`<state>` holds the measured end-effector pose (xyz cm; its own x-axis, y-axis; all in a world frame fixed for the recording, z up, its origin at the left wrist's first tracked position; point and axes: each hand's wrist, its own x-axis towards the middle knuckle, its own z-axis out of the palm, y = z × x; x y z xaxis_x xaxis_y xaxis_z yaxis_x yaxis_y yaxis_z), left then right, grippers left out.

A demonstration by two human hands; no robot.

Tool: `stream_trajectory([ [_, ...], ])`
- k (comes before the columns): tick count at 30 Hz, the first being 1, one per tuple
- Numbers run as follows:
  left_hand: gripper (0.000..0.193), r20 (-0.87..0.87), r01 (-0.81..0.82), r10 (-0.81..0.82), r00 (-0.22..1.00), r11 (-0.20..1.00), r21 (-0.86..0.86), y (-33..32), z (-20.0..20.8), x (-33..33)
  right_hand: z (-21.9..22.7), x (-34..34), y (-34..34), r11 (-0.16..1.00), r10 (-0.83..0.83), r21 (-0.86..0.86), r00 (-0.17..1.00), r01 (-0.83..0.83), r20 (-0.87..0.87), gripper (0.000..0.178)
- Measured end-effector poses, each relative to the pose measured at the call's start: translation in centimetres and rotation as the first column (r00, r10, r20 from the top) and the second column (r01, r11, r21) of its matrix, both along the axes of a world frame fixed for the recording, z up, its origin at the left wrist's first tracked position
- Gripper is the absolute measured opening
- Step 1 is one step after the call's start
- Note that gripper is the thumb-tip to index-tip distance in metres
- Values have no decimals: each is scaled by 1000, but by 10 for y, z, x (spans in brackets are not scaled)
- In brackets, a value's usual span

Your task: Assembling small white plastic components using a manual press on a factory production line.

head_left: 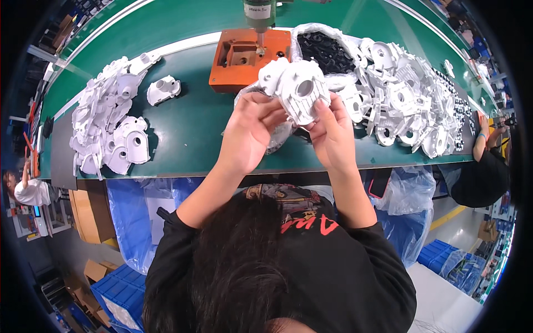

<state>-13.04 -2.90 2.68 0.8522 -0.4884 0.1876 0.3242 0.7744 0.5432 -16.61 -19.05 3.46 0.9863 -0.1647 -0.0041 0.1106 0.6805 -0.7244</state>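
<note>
My right hand (333, 132) grips a white plastic housing (300, 86) with a round hole and ribs, its thumb on the front face. My left hand (249, 129) is closed at the housing's lower left, its fingertips against that edge and partly hidden behind it. Both hands hold the piece tilted above the bench, just in front of an orange fixture block (225, 83). Over that block hangs a green press head (259, 14) with a metal rod pointing down into it. Part of a clear plastic bag shows below the housing, between my hands.
White housings lie heaped at the left (108, 111) and right (402, 97) of the green bench (189, 136). One single housing (164, 90) lies apart. A bag of black parts (325, 50) stands beside the fixture. Small dark parts line the far right. Blue lined bins (130, 222) stand below the bench edge.
</note>
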Motion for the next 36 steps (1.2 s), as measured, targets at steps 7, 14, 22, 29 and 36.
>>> stream_trajectory([
  [7, 29, 191, -274, 227, 955, 922, 273, 0, 26, -2, 2, -2, 0, 863, 101, -497, 995, -89, -4, 25],
  [14, 14, 735, -759, 273, 621, 442, 477, 44, 18, 35, 30, 39, -52, 278, 13, -960, 1000, 14, 19, 21],
  [22, 10, 927, -986, -342, 153, 15, 169, 36, 14, 93, 8, 123, -116, -403, -129, -913, 983, 69, 132, 21],
  [29, 12, 888, -995, -451, 88, 2, 100, 18, 2, 119, -7, 150, -109, -519, -103, -853, 988, 48, 118, 18],
  [36, 10, 905, -993, -411, 109, -1, 119, 14, -6, 123, -15, 175, -123, -571, -144, -808, 950, 149, 277, 17],
])
